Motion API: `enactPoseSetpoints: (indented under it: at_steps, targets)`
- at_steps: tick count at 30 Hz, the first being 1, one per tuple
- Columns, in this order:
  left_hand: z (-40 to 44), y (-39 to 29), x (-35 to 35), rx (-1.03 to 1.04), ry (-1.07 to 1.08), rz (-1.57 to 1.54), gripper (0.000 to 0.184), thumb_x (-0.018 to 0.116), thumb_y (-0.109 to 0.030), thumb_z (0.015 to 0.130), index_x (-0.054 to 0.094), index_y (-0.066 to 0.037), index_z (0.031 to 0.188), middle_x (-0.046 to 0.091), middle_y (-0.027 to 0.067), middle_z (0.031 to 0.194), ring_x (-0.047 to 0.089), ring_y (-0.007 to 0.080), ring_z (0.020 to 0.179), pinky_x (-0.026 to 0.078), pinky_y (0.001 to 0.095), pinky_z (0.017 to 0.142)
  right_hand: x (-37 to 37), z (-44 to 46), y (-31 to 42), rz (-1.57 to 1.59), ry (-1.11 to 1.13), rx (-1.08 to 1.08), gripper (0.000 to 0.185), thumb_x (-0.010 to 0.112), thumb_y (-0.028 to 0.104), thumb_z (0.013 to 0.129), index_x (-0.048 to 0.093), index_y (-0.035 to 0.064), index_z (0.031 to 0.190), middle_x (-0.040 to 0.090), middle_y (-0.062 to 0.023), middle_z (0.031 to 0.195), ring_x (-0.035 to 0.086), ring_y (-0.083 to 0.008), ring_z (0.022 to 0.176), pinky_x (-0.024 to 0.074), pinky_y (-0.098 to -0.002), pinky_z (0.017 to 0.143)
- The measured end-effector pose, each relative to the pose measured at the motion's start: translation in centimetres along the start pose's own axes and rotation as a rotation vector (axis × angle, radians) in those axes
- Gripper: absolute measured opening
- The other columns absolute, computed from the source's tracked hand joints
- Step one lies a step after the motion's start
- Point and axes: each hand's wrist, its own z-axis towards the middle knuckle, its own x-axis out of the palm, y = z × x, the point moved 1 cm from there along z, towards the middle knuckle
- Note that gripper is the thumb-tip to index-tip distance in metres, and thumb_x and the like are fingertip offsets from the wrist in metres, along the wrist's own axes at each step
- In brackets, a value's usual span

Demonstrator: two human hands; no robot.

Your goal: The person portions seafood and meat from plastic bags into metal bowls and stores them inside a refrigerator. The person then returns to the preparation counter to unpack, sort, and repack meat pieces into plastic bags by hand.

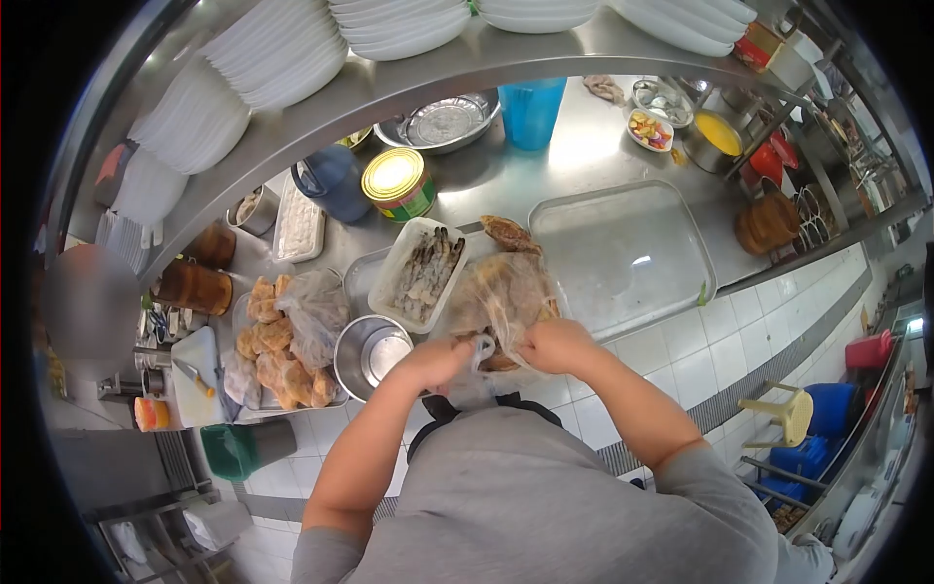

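A clear plastic bag (496, 292) with brownish food inside lies at the counter's front edge, right before my body. My left hand (445, 363) is closed on the bag's loose edge at its near left side. On the near right side, my right hand (555, 346) grips the same bag, its fingers curled into the plastic. The exact kind of food is unclear through the film. A brown piece (511, 234) sticks out past the bag's far end. Just left of the bag is a white tub (418, 274) of shrimp, and a steel pot (374, 352) stands near my left hand.
A metal tray (623, 243) lies to the right. At left are breaded pieces (282, 346) in plastic and a knife (195, 378) on a cutting board. Behind stand a large can (399, 185) and a blue pitcher (530, 112). A shelf (409, 78) with stacked white plates overhangs the counter.
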Motion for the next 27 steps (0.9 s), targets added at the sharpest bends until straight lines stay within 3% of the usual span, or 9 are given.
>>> enactPoseSetpoints:
  at_steps: [5,7,11,13,16,19,23,25,27]
  targets:
    - [1.8,2.3,-0.9,0.126,-0.217,0.046,0.042,0.048,-0.032,0.096,0.067,0.004,0.106,0.071,0.0238,0.093,0.073,0.0357,0.077,0.058,0.0455,0.069,-1.4,-0.1,0.0,-0.044,-0.050,0.241,0.030,0.057,0.027,0.087,0.072,0.0056,0.102,0.073,-0.0217,0.095,0.070,-0.0395,0.091,0.0546,-0.0507,0.083]
    - [2.6,3.1,-0.2,0.323,-0.325,0.595,0.029,0.053,-0.022,0.089,0.070,0.002,0.093,0.070,0.0226,0.090,0.071,0.0392,0.083,0.056,0.0487,0.076,-1.3,0.5,-0.2,-0.004,-0.150,0.199,0.036,0.049,0.021,0.094,0.066,0.0041,0.121,0.072,-0.0213,0.106,0.070,-0.0405,0.095,0.0550,-0.0493,0.084]
    - [-0.1,0.6,1.9,0.540,-0.056,0.676,0.020,0.055,-0.014,0.082,0.068,0.000,0.088,0.068,0.0188,0.086,0.066,0.0419,0.085,0.053,0.0472,0.081,-0.6,2.9,-1.0,0.069,-0.436,0.202,0.051,0.056,0.013,0.089,0.049,0.0047,0.139,0.070,-0.0231,0.106,0.070,-0.0388,0.091,0.0554,-0.0466,0.085]
    - [-0.2,-0.1,3.3,1.045,-0.030,0.364,0.019,0.056,-0.013,0.082,0.069,-0.001,0.088,0.068,0.0177,0.086,0.066,0.0391,0.088,0.052,0.0456,0.082,-1.1,4.3,-1.7,0.512,-0.654,0.038,0.058,0.060,0.004,0.091,0.040,0.0049,0.145,0.070,-0.0195,0.105,0.071,-0.0292,0.086,0.0565,-0.0382,0.083]
    - [1.3,-0.4,4.2,0.648,0.277,0.257,0.017,0.059,-0.013,0.083,0.069,-0.001,0.090,0.069,0.0166,0.090,0.066,0.0380,0.091,0.051,0.0439,0.084,1.1,8.9,-4.1,1.061,-0.966,-0.254,0.058,0.066,0.002,0.091,0.040,0.0053,0.144,0.069,-0.0138,0.105,0.069,-0.0196,0.083,0.0557,-0.0324,0.079]
    - [4.8,1.5,5.6,0.573,-0.003,0.117,0.022,0.064,-0.020,0.084,0.070,-0.003,0.097,0.072,0.0186,0.095,0.069,0.0380,0.091,0.053,0.0464,0.083,1.7,8.4,-4.2,1.404,-0.856,-0.310,0.039,0.068,0.008,0.093,0.055,0.0043,0.130,0.071,-0.0067,0.100,0.068,-0.0174,0.083,0.0555,-0.0325,0.075]
    - [1.3,-2.0,5.3,0.344,-0.323,0.254,0.038,0.069,-0.027,0.084,0.067,-0.002,0.113,0.070,0.0215,0.102,0.068,0.0379,0.095,0.054,0.0453,0.085,3.9,5.1,-2.8,0.892,-0.511,-0.087,0.018,0.067,0.012,0.095,0.067,0.0035,0.110,0.072,-0.0084,0.088,0.069,-0.0187,0.078,0.0547,-0.0341,0.070]
    - [0.3,-3.2,5.7,0.716,-0.532,0.430,0.054,0.073,-0.031,0.080,0.062,0.001,0.122,0.067,0.0237,0.109,0.068,0.0389,0.099,0.054,0.0456,0.087,3.7,2.9,-1.4,0.374,-0.667,-0.262,0.017,0.067,0.021,0.096,0.070,0.0044,0.095,0.070,-0.0118,0.077,0.069,-0.0183,0.072,0.0535,-0.0327,0.067]
    - [1.5,-3.1,6.8,0.736,-0.619,0.530,0.056,0.075,-0.032,0.078,0.062,0.002,0.122,0.065,0.0242,0.112,0.066,0.0394,0.102,0.054,0.0459,0.089,3.5,2.0,-1.7,0.374,-0.678,-0.205,0.020,0.066,0.023,0.096,0.070,0.0040,0.096,0.069,-0.0138,0.077,0.069,-0.0191,0.071,0.0527,-0.0328,0.066]
